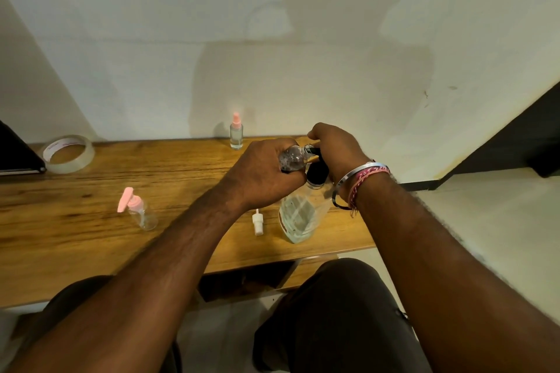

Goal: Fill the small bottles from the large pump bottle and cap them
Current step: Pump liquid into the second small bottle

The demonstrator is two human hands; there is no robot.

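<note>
Nearest us, our left hand (266, 172) curls around a small clear bottle (292, 158) at frame centre, tipped sideways with foam inside. Our right hand (335, 150) grips the black pump (316, 171) of the large clear bottle (303, 215), which holds a little clear liquid. A white cap (258, 222) lies just left. Two pink-topped bottles (138, 209) (236, 132) stand on the wooden table (91, 221).

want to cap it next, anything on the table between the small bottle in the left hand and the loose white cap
Nothing visible. The white cap lies on bare wooden table, below the left hand gripping the small bottle, left of the large pump bottle.
</note>
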